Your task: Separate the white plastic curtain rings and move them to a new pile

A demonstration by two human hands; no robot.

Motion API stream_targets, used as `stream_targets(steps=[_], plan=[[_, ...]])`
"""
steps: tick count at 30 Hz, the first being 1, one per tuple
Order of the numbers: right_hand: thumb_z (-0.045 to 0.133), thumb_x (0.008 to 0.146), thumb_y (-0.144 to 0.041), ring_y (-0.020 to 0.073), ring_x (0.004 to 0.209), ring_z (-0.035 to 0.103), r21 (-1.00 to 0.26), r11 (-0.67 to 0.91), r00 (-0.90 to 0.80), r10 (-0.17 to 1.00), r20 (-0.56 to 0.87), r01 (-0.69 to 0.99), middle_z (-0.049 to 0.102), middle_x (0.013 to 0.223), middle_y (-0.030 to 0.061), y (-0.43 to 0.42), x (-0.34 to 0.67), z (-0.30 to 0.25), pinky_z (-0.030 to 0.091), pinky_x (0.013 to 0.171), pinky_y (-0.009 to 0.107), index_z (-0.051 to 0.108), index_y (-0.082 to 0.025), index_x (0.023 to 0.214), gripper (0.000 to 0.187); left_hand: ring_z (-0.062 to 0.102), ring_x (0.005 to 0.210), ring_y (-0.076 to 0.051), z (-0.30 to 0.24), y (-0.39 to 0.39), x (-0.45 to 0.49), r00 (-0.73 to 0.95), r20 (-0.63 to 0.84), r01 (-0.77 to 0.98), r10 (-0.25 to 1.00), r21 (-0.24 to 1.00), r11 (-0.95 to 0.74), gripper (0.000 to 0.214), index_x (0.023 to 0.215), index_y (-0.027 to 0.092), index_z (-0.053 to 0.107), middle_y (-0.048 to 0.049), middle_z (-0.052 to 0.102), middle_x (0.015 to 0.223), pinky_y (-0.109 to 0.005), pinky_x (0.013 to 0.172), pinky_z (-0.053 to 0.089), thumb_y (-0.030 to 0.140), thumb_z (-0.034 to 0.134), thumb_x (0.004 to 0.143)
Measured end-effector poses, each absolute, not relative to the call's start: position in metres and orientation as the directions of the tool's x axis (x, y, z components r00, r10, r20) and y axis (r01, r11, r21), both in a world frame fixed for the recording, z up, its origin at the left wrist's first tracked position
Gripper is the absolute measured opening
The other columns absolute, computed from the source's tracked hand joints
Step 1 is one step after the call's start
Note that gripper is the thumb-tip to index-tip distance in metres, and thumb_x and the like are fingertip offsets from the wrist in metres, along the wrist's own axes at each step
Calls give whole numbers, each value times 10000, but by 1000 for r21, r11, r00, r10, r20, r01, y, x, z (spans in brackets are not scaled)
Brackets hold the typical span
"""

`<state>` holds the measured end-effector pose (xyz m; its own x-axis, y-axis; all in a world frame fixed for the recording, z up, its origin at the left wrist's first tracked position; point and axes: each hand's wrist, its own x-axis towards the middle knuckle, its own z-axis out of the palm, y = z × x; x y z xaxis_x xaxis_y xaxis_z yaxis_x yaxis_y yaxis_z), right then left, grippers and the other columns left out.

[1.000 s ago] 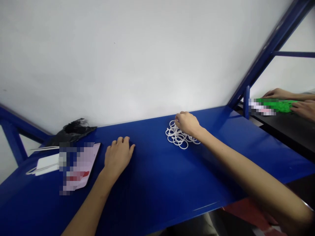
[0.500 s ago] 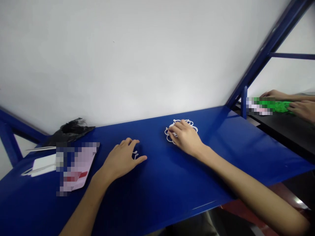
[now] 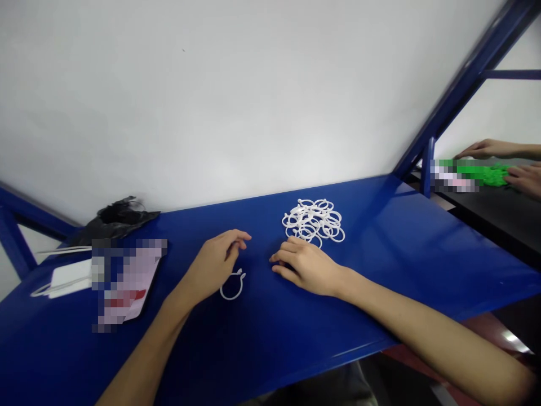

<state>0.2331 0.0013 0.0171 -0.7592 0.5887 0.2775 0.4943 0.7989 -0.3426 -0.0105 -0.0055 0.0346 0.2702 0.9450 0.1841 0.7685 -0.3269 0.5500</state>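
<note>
A pile of several white plastic rings lies on the blue table, towards the back. My right hand rests palm down just in front of the pile, with its fingers bent, pressed together and pointing left. What they hold, if anything, is hidden. My left hand hovers to the left with its fingers stretched loosely forward and nothing between them. A single white ring lies flat on the table right beside this hand's thumb side, between the two hands.
At the left lie a pink card, a white charger with its cable and a crumpled black bag. Blue frame bars rise at the right. Beyond them another person's hands work on green parts on a black table.
My right hand has drawn back from the pile of rings towards me. My left hand has moved right and lifted, which uncovers a single ring on the table.
</note>
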Motion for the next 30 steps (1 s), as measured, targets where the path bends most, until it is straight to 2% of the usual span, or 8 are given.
stream_targets(steps=[5,7,9,11,14,19,24,30], plan=[[525,991,-278,189,852,560,-337,802,-762,585,278,493,691,958,79,0,236,19,462,839,324,690,-135,1076,234,621,693,-172,45,-13,-21,288,-58,897,956,365,-248,272,1036,274,645,14,675,818,-274,583,419,441,617,824],[530,989,-275,186,859,565,-334,808,-770,576,275,486,692,965,81,0,235,18,458,848,319,692,-132,1071,231,615,671,-168,43,-17,-20,322,-127,900,938,350,-261,242,1006,279,651,24,660,762,-267,560,394,427,630,817],[529,990,-277,183,854,566,-331,811,-775,571,271,482,692,958,80,0,234,18,455,836,311,694,-131,1069,234,612,665,-158,41,-18,-15,352,-139,879,926,390,-275,186,1003,278,648,31,653,741,-261,566,393,354,596,842],[524,996,-299,181,838,562,-331,811,-775,571,270,482,690,935,77,-1,233,19,452,824,307,695,-134,1073,250,609,661,-144,39,-18,-9,372,-105,835,922,473,-283,175,1014,273,638,39,650,742,-253,585,409,303,562,860],[522,993,-397,178,828,560,-353,811,-773,567,284,466,683,919,73,-4,233,21,454,821,306,685,-139,1091,320,580,621,-121,37,-17,3,358,25,746,933,594,-302,175,1020,260,629,53,632,724,-242,598,431,276,538,871],[545,939,-551,177,808,572,-399,805,-753,572,324,440,668,894,58,-8,231,23,467,792,313,656,-146,1076,441,559,601,-108,28,-19,25,258,258,655,931,662,-365,186,974,231,637,47,627,712,-229,580,439,200,485,869],[470,1000,-323,181,826,603,-443,745,-668,656,351,499,669,913,70,-9,231,20,483,733,306,607,-147,1086,240,596,669,-110,19,-22,37,224,370,613,901,665,-426,150,940,217,641,20,663,809,-238,638,481,241,494,919],[365,1044,-292,158,851,646,-511,668,-573,737,357,541,690,990,70,-4,235,16,496,745,293,597,-172,1098,267,611,700,-122,20,-24,37,256,412,579,874,659,-480,162,1034,243,654,21,657,819,-252,671,514,338,576,930]])
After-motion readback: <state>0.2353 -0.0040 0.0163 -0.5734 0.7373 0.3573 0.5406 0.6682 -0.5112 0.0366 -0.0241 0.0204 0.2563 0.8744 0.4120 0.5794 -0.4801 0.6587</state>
